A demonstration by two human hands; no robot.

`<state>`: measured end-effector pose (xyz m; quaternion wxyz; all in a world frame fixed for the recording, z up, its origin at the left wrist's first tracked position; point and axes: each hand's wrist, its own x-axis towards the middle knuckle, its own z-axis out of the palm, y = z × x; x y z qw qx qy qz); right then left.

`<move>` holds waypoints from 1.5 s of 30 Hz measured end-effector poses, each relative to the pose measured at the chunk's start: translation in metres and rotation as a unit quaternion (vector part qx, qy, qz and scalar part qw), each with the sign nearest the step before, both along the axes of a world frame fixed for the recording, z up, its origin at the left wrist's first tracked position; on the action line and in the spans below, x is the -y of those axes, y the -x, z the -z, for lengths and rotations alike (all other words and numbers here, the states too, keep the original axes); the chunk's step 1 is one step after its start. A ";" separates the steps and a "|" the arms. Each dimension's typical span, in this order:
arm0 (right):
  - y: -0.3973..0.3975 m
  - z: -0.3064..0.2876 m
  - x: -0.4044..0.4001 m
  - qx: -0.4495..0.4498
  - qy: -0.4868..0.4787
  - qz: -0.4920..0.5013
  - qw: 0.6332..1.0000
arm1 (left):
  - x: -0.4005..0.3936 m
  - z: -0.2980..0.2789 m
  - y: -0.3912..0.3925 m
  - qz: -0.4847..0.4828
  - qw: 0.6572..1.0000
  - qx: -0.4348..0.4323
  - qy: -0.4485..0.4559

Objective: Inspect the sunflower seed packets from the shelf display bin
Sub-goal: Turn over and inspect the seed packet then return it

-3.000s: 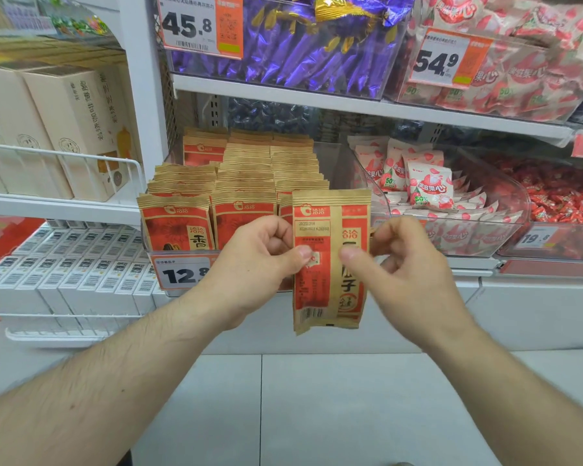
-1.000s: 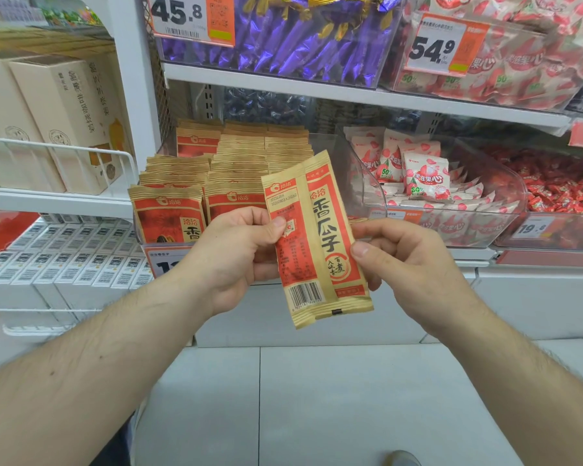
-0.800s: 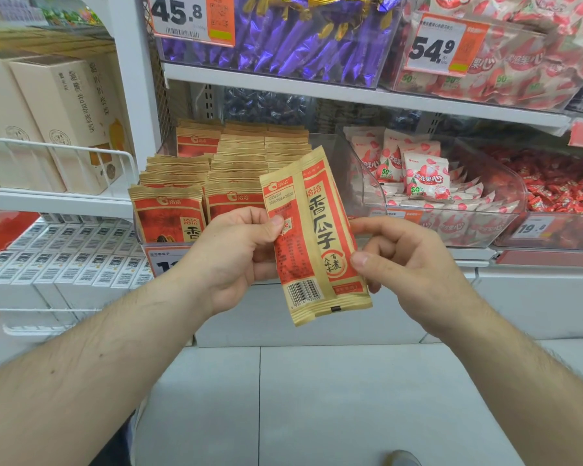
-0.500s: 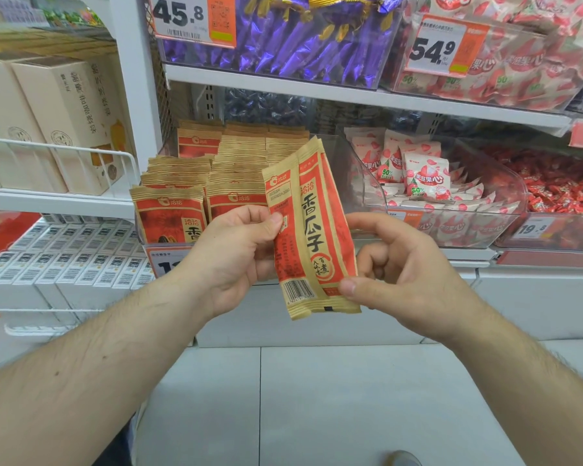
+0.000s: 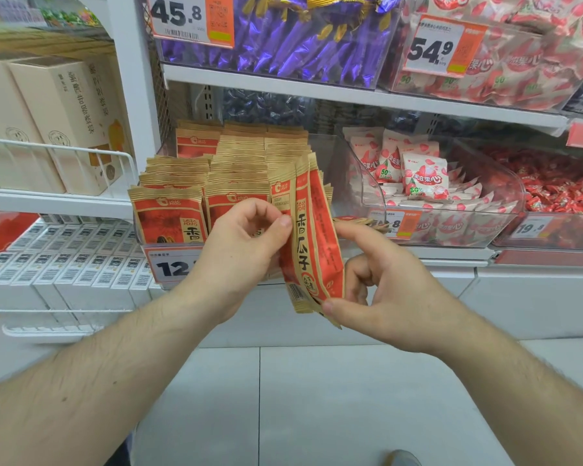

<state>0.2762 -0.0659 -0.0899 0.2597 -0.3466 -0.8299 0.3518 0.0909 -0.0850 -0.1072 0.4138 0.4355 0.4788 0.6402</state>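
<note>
Seed packet (image 5: 312,237) being held upright, edge turned toward camera, in front of display bin (image 5: 327,153). Upper left edge being pinched by left hand (image 5: 239,250), thumb and fingers clamped on it. Bottom corner being pinched by right hand (image 5: 381,290). More packets (image 5: 223,183) being kept in rows in bin, far left of held one.

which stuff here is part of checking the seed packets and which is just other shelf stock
Part of the job:
- red and tan paper seed packet, pinched by left hand and right hand
- clear plastic display bin with rows of matching packets

Just shelf stock:
- purple foil candy
- pink and white jelly pouches
- red wrapped sweets
- beige cardboard boxes
</note>
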 end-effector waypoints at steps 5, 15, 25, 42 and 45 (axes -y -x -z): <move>0.001 0.002 0.001 0.008 -0.027 0.005 1.000 | 0.005 -0.003 -0.002 0.045 0.999 0.015 -0.007; 0.002 0.006 0.000 0.024 -0.061 -0.008 0.998 | 0.004 -0.003 0.001 0.078 0.995 0.046 0.027; 0.000 0.009 -0.011 -0.171 0.033 0.050 0.983 | 0.007 0.005 -0.002 0.180 0.983 -0.014 0.016; -0.003 0.013 -0.021 -0.217 0.129 0.013 0.968 | 0.008 0.008 -0.005 0.261 0.964 -0.006 0.053; -0.003 0.014 -0.022 -0.214 0.127 0.024 0.968 | 0.009 0.007 -0.005 0.265 0.962 0.020 0.061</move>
